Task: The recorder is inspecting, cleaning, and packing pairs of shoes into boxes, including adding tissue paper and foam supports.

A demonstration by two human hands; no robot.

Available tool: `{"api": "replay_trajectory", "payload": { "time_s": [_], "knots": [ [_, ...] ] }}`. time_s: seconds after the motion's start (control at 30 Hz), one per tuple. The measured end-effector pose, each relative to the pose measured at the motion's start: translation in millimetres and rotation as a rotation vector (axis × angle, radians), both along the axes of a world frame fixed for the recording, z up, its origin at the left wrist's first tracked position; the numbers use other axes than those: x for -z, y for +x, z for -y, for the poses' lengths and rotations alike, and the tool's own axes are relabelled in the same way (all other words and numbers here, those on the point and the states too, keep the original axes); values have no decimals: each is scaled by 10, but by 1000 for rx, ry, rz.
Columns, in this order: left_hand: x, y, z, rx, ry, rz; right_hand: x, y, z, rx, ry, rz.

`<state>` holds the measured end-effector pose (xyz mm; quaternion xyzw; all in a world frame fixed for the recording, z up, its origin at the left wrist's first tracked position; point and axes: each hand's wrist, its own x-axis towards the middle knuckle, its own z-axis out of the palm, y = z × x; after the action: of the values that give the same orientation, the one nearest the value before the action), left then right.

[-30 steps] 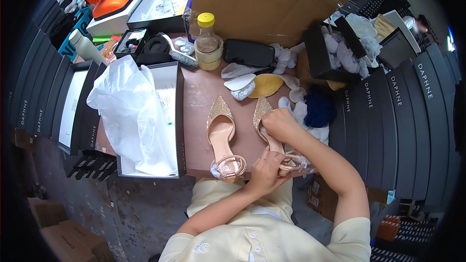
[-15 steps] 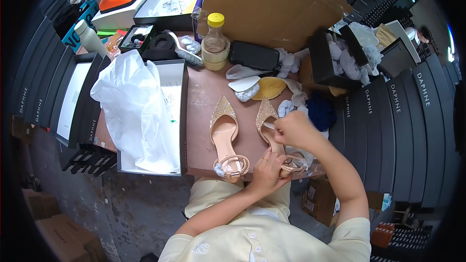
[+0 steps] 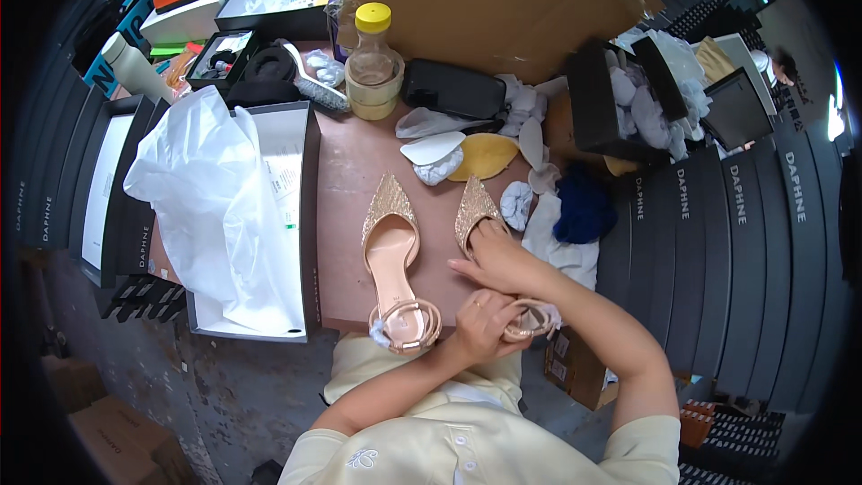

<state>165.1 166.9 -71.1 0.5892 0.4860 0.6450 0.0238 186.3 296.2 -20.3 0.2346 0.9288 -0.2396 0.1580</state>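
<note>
Two pointed, glittery gold slingback shoes with ankle straps are on the table. The left shoe (image 3: pixel 391 256) stands untouched, its strap looped over the heel. My left hand (image 3: pixel 485 323) is closed round the heel end of the right shoe (image 3: pixel 473 207), beside its strap. My right hand (image 3: pixel 505 259) reaches down into that shoe's toe. Its thumb sticks out to the left, apart from the fingers, whose tips are hidden under the glittery upper. Whether anything is beneath those fingertips cannot be seen.
An open shoebox (image 3: pixel 312 216) with white tissue paper (image 3: pixel 211 207) lies at left. Behind the shoes are a yellow-capped bottle (image 3: pixel 373 72), a black case (image 3: pixel 453 88), a yellow pad (image 3: pixel 485 156) and a dark blue cloth (image 3: pixel 585 204). Grey shoeboxes (image 3: pixel 700 260) are stacked at right.
My right hand was closed above the right shoe with something whitish at its fingers; it has gone down into the toe and unfolded. The left hand keeps its hold. The whole view has shifted slightly.
</note>
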Motion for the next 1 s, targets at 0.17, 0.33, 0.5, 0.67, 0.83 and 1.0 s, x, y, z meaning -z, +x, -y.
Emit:
{"api": "replay_trajectory", "payload": {
  "time_s": [0.17,0.33,0.5,0.67,0.83,1.0],
  "knots": [
    [113,61,14,-36,16,23,307,-22,41,76,114,-53],
    [166,129,26,-44,21,61,251,-70,89,154,94,38],
    [155,146,0,-50,55,75,400,-2,110,132,182,-28],
    [173,146,-23,-72,77,60,286,-48,90,144,173,1],
    [109,92,-80,-65,118,34,180,-97,-25,102,45,63],
    [-21,39,-1,-86,26,-20,-168,138,-119,74,-479,118]
  ]
}}
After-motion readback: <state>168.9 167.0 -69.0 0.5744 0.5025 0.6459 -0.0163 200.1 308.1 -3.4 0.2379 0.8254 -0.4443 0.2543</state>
